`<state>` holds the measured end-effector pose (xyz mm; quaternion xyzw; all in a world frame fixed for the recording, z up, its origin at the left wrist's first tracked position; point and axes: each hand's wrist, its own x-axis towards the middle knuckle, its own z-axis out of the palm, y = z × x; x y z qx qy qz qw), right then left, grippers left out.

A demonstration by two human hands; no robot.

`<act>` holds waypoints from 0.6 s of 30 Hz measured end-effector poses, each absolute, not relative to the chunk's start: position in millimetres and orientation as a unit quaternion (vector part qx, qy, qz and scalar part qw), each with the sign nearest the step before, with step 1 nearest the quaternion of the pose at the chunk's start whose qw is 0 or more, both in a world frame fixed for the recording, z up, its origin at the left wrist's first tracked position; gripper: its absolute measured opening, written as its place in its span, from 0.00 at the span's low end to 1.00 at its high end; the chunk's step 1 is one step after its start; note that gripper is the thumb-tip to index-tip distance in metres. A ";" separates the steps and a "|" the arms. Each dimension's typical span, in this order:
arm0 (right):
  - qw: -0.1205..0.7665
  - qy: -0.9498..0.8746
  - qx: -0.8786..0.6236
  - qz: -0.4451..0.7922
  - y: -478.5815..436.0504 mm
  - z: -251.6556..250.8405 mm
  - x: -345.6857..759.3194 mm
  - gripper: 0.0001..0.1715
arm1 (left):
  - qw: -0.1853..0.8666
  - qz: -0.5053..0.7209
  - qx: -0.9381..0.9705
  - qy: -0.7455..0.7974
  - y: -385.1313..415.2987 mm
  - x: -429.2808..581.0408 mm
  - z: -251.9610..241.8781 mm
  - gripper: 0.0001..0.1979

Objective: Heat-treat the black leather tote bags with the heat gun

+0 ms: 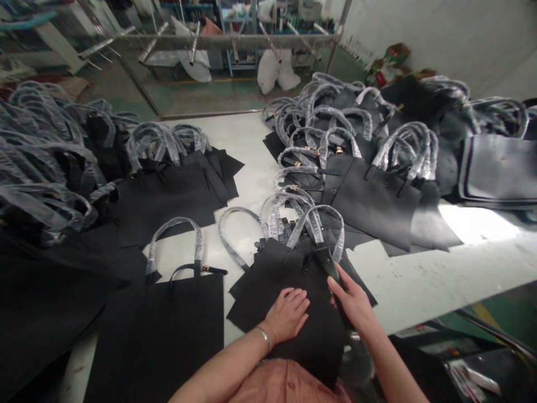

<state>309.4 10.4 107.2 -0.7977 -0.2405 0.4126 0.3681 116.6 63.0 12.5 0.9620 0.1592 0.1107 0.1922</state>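
Observation:
My left hand point(288, 313) lies flat on a black bag panel point(268, 274), fingers stretched out, with a silver bracelet at the wrist. Closed around a dark, elongated thing point(328, 264) is my right hand point(350, 296), at the panel's upper right edge; whether this is a strap or a tool I cannot make out. Plastic-wrapped handles point(316, 215) rise from the panel and from others stacked beneath it. To the left, a separate black bag panel point(184, 319) has a wrapped handle point(176, 224) and a thin strap with a gold-coloured buckle point(205, 269).
Piles of black panels with wrapped handles cover the white table point(419, 280) at the left point(42, 140) and right point(377, 179). Behind it stands a metal rack point(235, 42) with protruding rods. White sacks point(277, 70) rest on the floor beyond.

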 end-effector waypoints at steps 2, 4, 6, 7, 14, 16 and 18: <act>0.350 -0.240 -0.777 0.465 -2.4 107.7 306.7 0.41 | 0.194 0.118 0.961 0.157 64.0 116.1 13.4 0.16; 0.328 -0.246 -0.750 0.519 -7.3 105.7 297.8 0.41 | 0.196 0.120 0.961 0.152 64.8 115.8 12.8 0.16; 0.302 -0.270 -0.735 0.544 -2.2 103.9 286.1 0.40 | 0.196 0.114 0.963 0.148 64.9 115.7 10.5 0.15; 0.286 -0.288 -0.735 0.544 3.5 103.5 280.5 0.39 | 0.196 0.110 0.963 0.146 64.6 115.8 8.7 0.14; 0.232 -0.364 -0.758 0.490 46.3 103.5 270.5 0.32 | 0.209 0.109 0.961 0.147 61.6 117.5 0.9 0.10; 0.232 -0.373 -0.759 0.480 51.6 104.0 270.8 0.31 | 0.215 0.106 0.958 0.156 61.5 118.3 1.8 0.10; 0.234 -0.385 -0.758 0.471 57.0 104.4 268.0 0.31 | 0.220 0.102 0.955 0.169 61.4 119.4 3.0 0.10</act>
